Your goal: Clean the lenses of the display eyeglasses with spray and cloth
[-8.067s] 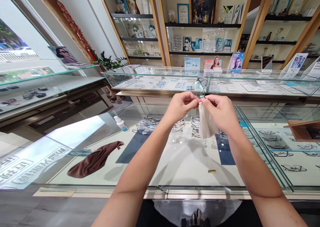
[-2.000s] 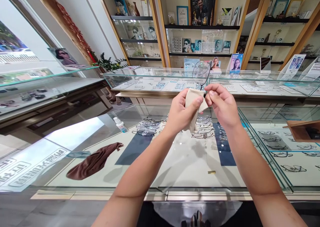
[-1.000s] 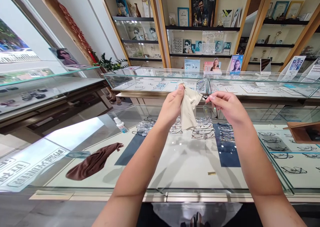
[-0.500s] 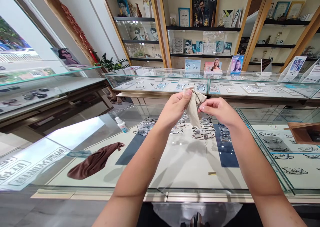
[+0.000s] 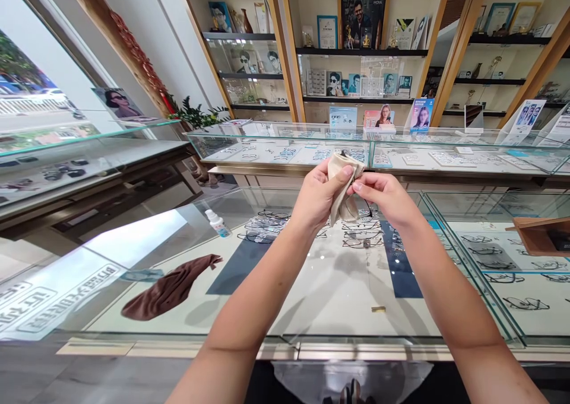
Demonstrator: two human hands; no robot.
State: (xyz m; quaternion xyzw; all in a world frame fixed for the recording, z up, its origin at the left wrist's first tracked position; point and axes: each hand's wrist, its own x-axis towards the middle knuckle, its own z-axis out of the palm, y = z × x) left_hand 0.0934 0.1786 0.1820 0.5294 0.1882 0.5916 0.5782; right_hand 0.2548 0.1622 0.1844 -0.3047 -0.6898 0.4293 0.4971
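My left hand (image 5: 321,191) is closed on a beige cleaning cloth (image 5: 341,208), its thumb pressed on the folds. The cloth is wrapped round a dark pair of glasses (image 5: 369,209), of which only thin dark parts show above the cloth and below my right fingers. With thumb and fingertips pinched, my right hand (image 5: 379,191) grips the glasses close beside the cloth. Both hands are held above the glass counter. The lenses are hidden.
A glass display counter (image 5: 312,333) lies below my arms, with rows of eyeglasses (image 5: 363,235) inside. On its left are a brown cloth (image 5: 171,288) and a white spray bottle (image 5: 218,223). A wooden tray (image 5: 541,232) stands at right. Another glass case (image 5: 285,165) runs behind.
My left thumb and the cloth have shifted slightly, bunching the cloth closer to my right fingers. A dark part of the glasses now shows at the cloth's top.
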